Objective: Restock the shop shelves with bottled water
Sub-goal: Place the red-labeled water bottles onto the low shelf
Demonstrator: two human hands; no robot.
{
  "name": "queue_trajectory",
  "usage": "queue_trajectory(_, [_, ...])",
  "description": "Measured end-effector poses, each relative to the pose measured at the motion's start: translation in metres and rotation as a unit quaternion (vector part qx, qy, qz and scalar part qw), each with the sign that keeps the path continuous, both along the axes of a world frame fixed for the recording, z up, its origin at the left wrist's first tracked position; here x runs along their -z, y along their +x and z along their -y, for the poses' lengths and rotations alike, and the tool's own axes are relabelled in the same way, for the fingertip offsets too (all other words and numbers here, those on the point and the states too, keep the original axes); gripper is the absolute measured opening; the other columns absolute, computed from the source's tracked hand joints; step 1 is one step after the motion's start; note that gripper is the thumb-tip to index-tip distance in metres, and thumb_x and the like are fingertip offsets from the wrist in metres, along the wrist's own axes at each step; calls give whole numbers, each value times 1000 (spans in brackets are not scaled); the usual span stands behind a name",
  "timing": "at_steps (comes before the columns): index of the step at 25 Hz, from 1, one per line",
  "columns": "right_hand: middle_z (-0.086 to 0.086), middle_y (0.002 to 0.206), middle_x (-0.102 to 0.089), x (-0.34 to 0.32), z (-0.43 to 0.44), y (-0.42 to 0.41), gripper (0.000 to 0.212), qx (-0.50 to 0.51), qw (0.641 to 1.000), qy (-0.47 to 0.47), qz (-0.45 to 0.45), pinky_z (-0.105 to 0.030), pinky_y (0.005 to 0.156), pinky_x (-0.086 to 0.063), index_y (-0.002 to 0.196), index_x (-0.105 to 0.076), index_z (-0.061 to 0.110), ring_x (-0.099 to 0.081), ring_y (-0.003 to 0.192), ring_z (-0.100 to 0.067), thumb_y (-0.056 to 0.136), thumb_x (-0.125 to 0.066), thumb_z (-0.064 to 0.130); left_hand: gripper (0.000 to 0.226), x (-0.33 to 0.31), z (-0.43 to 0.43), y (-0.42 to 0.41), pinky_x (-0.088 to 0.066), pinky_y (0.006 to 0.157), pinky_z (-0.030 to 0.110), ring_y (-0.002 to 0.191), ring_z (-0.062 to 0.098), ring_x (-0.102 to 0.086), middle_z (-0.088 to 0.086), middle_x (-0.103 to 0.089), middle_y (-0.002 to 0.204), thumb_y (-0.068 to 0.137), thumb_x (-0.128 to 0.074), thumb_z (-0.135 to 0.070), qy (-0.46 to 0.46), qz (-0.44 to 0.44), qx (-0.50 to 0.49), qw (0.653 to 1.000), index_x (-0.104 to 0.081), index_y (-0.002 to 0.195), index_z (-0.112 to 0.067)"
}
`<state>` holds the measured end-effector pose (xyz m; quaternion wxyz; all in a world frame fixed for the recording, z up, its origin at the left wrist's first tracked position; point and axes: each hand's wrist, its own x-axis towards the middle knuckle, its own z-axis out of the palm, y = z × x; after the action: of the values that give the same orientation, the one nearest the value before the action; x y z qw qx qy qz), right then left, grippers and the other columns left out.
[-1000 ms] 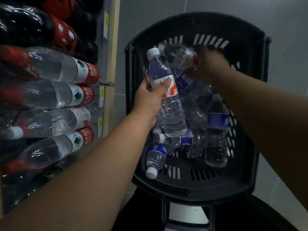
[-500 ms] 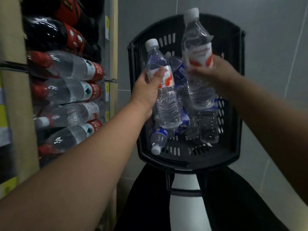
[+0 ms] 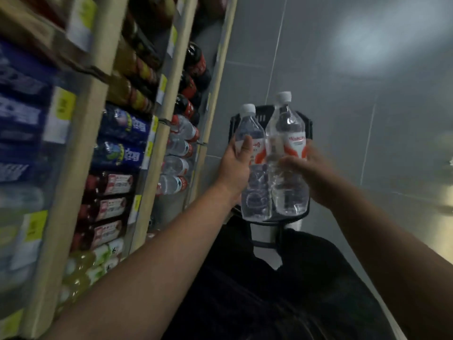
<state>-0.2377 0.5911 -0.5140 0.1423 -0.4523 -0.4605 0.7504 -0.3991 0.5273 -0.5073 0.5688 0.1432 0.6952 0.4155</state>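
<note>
I hold two clear water bottles with white caps and red-and-white labels, upright and side by side. My left hand point(image 3: 236, 165) grips the left bottle point(image 3: 253, 192) around its label. My right hand point(image 3: 308, 173) grips the right bottle point(image 3: 289, 190), which stands slightly taller. Both bottles are above the black shopping basket point(image 3: 306, 123), which they mostly hide. The shop shelves point(image 3: 171, 133) run along the left, with red-labelled water bottles point(image 3: 179, 165) lying on their sides in the nearest bay.
Further shelf bays to the left hold dark cola bottles point(image 3: 193, 79), blue-labelled bottles point(image 3: 122, 141), red-labelled drinks and pale green drinks, all blurred. Grey tiled floor point(image 3: 343, 106) spreads to the right. My dark trousers point(image 3: 269, 290) fill the bottom middle.
Both hands have lifted their bottles up and away from the basket, now held close together. The view has pulled back, so the basket looks smaller and more shelving shows.
</note>
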Motion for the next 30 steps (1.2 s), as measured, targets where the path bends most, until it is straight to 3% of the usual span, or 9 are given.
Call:
queue_trajectory(1, [-27, 115, -60, -17, 10, 0, 73, -21, 1000, 9, -18, -51, 93, -53, 124, -50, 0, -65, 102, -38, 69, -79, 37, 50, -16, 12, 2, -56, 60, 21, 80, 8, -68, -1, -68, 104, 95, -45, -53, 13, -9, -12, 1000, -50, 132, -19])
queue_trajectory(4, [-22, 112, -65, -65, 33, 3, 57, -45, 997, -13, -55, -53, 91, -52, 120, -55, 5, -65, 103, -39, 73, -70, 32, 79, -62, 46, 13, -52, 97, 44, 114, 17, -62, -1, -63, 128, 79, -51, -75, 42, -44, -53, 997, -45, 140, -25])
queue_trajectory(7, [-11, 100, -72, -103, 56, 5, 47, -110, 991, -2, -75, -47, 84, -56, 112, -61, 11, -69, 96, -33, 73, -74, 33, 95, -93, 87, 28, -43, 107, 49, 129, 20, -53, 0, -54, 142, 69, -51, -84, 57, -81, -126, 987, -39, 145, -28])
queue_trajectory(12, [-12, 94, -72, -147, 105, -5, 38, -211, 971, 0, -110, -50, 83, -56, 102, -65, 8, -69, 88, -31, 72, -79, 27, 94, -144, 168, 47, -40, 110, 43, 133, 19, -48, -2, -49, 147, 73, -52, -81, 60, -116, -245, 961, -36, 148, -27])
queue_trajectory(16, [-19, 97, -70, -168, 148, -12, 81, -280, 952, -79, -99, -44, 72, -59, 105, -66, 3, -68, 89, -37, 52, -85, 61, 84, -171, 237, 59, -40, 106, 34, 130, 17, -49, -1, -47, 148, 79, -44, -72, 69, -142, -303, 940, -31, 150, -27])
queue_trajectory(19, [-17, 96, -72, -184, 194, -22, 61, -326, 932, -136, -83, -38, 63, -58, 105, -69, 7, -71, 81, -31, 81, -50, 60, 79, -186, 291, 66, -37, 103, 29, 127, 9, -46, -2, -45, 149, 82, -43, -66, 94, -163, -331, 925, -28, 151, -28])
queue_trajectory(23, [-20, 99, -69, -191, 281, -44, 66, -404, 899, -105, -131, -46, 72, -59, 112, -60, 0, -69, 85, -32, 73, -75, 51, 64, -198, 384, 67, -37, 101, 29, 124, 11, -49, 0, -44, 150, 95, -43, -53, 84, -179, -387, 901, -25, 153, -30])
queue_trajectory(25, [-18, 95, -70, -191, 333, -52, 48, -417, 896, -73, -131, -45, 70, -59, 108, -62, 0, -70, 81, -30, 80, -68, 39, 61, -201, 437, 67, -42, 106, 40, 127, 17, -52, 0, -48, 148, 95, -44, -54, 76, -172, -427, 884, -30, 150, -31])
queue_trajectory(30, [-14, 88, -70, -174, 448, -59, 33, -454, 886, -45, -85, -41, 71, -52, 93, -73, 11, -67, 76, -28, 91, -58, 41, 67, -192, 551, 77, -46, 103, 50, 120, 25, -59, 2, -58, 137, 85, -48, -66, 47, -112, -514, 849, -40, 144, -34])
